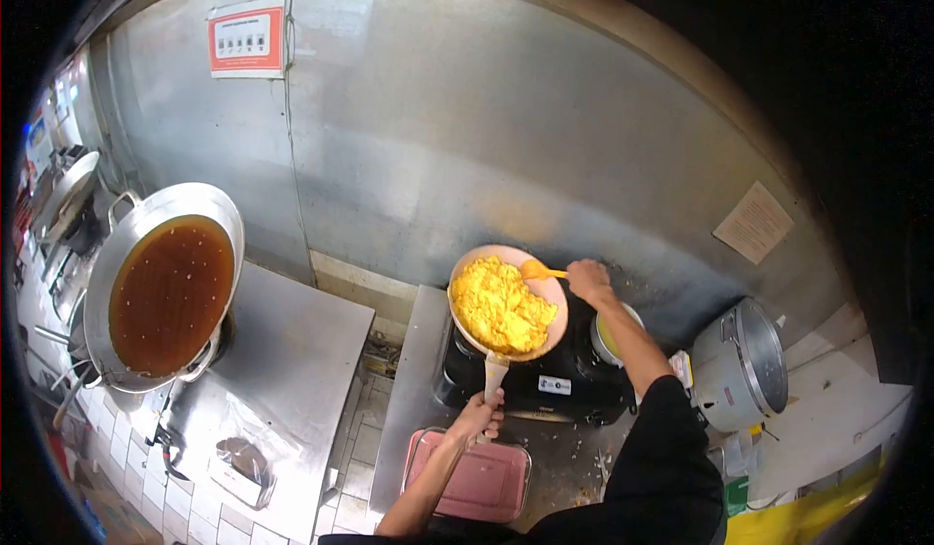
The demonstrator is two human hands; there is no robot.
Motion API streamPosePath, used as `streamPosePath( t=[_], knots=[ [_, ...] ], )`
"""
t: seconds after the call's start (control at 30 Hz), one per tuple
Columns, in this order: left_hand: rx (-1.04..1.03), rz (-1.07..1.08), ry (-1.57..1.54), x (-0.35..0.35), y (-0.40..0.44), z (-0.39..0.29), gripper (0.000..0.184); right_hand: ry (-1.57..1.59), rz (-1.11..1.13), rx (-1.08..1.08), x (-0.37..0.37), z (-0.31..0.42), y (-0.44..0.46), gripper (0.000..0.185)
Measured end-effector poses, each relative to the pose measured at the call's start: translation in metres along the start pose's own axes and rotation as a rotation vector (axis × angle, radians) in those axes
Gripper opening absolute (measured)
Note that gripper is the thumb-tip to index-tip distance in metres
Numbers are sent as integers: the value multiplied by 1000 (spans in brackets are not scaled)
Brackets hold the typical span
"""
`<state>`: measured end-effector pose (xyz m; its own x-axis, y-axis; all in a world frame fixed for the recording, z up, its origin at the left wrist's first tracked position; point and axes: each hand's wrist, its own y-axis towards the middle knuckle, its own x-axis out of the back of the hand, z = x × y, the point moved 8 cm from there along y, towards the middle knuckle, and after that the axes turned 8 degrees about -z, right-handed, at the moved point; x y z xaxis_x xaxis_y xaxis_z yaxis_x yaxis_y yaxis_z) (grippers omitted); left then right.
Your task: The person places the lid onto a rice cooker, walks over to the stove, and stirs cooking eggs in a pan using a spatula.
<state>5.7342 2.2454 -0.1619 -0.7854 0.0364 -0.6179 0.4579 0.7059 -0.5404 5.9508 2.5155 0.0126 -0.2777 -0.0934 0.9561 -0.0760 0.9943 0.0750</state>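
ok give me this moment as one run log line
left hand: grips pan handle | right hand: holds orange spatula at edge of yellow scrambled egg | pan: over black stove

Frying pan (pixel 556 340): round, pale pinkish-beige interior, open top, long cream handle off the near side, pointing back toward the wearer. Scrambled eggs (pixel 498 307): bright yellow, soft lumpy curds, moist-looking, heaped inside the pan from its left wall across the middle to the near side; bare pan surface shows along the right and far right. Orange spatula (pixel 534 270): head down inside the pan at the far right, at the edge of the eggs, shaft slanting out over the pan's right rim. Exact head shape unclear.
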Motion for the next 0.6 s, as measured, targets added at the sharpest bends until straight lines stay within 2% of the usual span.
streamPosePath(
  t=[0.03,0.1,0.13,0.17,0.27,0.33,0.47,0.6],
  knots=[
    [4,18,5,-2,2,2,36,68,18,49,1,20,7,27],
    [20,16,-16,-4,-1,-2,35,144,-116,109,-50,32,45,32],
    [33,14,-23,-4,-3,-3,35,94,18,75,-20,58,32,31],
    [51,1,-33,-3,-3,-3,34,111,-7,308,-17,75,33,34],
    [58,18,-20,2,0,-2,30,100,1,526,-16,85,40,25],
    [60,31,-24,3,-1,-2,29,70,-12,630,0,73,30,26],
    [42,3,9,1,-9,-11,31,164,0,741,29,72,-11,23],
    [46,9,-1,0,-10,-10,31,20,160,772,-5,76,-44,18]
  ],
)
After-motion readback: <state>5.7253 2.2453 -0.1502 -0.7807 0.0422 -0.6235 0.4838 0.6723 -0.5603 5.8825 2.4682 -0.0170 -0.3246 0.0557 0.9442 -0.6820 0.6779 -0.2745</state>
